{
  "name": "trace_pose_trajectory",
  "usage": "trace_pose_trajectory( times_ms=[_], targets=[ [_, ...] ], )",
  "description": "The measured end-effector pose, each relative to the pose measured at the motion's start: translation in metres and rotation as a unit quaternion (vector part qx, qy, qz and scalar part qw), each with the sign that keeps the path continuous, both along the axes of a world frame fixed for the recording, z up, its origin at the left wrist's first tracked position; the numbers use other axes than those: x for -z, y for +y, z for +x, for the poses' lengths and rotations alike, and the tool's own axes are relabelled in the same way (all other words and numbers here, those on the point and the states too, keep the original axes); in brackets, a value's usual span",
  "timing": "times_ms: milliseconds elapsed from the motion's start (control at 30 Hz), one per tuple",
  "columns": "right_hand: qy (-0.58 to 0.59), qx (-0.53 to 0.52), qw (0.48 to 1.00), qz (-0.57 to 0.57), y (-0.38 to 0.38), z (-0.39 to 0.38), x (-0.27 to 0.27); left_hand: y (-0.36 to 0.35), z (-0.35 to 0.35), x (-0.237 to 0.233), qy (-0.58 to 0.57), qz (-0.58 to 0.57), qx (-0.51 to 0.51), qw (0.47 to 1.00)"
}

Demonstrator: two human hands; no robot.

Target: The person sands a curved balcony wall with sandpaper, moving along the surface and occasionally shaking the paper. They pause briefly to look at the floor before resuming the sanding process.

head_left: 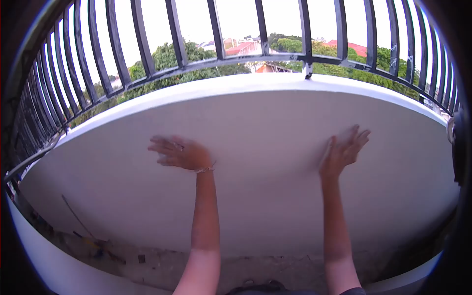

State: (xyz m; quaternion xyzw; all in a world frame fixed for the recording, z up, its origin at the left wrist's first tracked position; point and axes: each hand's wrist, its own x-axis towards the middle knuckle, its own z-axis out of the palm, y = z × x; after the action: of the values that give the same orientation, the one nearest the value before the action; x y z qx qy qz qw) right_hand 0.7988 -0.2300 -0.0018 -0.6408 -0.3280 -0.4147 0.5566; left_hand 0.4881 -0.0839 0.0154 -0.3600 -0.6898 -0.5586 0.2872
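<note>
Both my arms reach forward to a smooth, pale parapet wall (265, 132). My left hand (183, 153) is held flat near the wall's face with its fingers spread toward the left, and a thin bracelet (205, 169) circles that wrist. Farther right, my right hand (344, 150) has its fingers fanned out up and to the right, palm side toward the wall. A soft shadow falls on the wall beside it. Neither hand has anything in its grasp.
Dark metal railing bars (216, 29) rise above the wall's white top ledge (236, 84). Treetops (169, 61) and red roofs (356, 49) show beyond. At lower left, a long thin stick (78, 216) leans near small debris on the dirty floor (162, 260).
</note>
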Motion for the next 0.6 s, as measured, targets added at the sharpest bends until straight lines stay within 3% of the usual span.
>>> trace_pose_trajectory(
  times_ms=[33,100,167,233,333,367,400,433,500,567,600],
  targets=[
    [0.016,0.015,1.0,-0.014,0.009,-0.016,0.005,-0.009,0.012,-0.022,0.002,0.014,-0.009,1.0],
    [0.015,0.027,0.999,-0.024,0.016,-0.028,0.016,-0.043,0.053,-0.038,0.131,0.135,0.209,0.96],
    [-0.021,0.025,0.999,-0.006,0.022,-0.031,0.022,-0.064,0.086,-0.001,0.333,0.023,0.331,0.883],
    [-0.028,0.041,0.999,-0.02,0.019,-0.027,0.029,-0.053,0.077,0.052,0.451,0.072,0.383,0.803],
    [-0.041,0.042,0.998,-0.035,0.017,-0.025,0.03,-0.031,0.0,0.105,0.389,0.022,0.398,0.831],
    [-0.049,0.041,0.997,-0.04,0.014,-0.023,0.03,-0.033,-0.031,0.101,0.263,0.058,0.461,0.846],
    [-0.051,0.038,0.997,-0.036,0.013,-0.022,0.031,-0.026,-0.062,0.1,0.187,0.089,0.454,0.867],
    [-0.054,0.034,0.998,-0.027,0.017,-0.021,0.031,-0.011,-0.077,0.094,0.035,0.204,0.505,0.838],
    [-0.061,0.032,0.997,-0.019,0.019,-0.023,0.031,-0.015,-0.106,0.049,0.057,0.063,0.232,0.969],
    [-0.071,0.035,0.997,-0.019,0.017,-0.023,0.028,0.002,-0.085,0.015,0.016,0.059,0.113,0.992],
    [-0.066,0.034,0.997,-0.024,0.015,-0.024,0.029,0.007,-0.067,-0.001,0.01,0.095,0.108,0.99]
  ],
)
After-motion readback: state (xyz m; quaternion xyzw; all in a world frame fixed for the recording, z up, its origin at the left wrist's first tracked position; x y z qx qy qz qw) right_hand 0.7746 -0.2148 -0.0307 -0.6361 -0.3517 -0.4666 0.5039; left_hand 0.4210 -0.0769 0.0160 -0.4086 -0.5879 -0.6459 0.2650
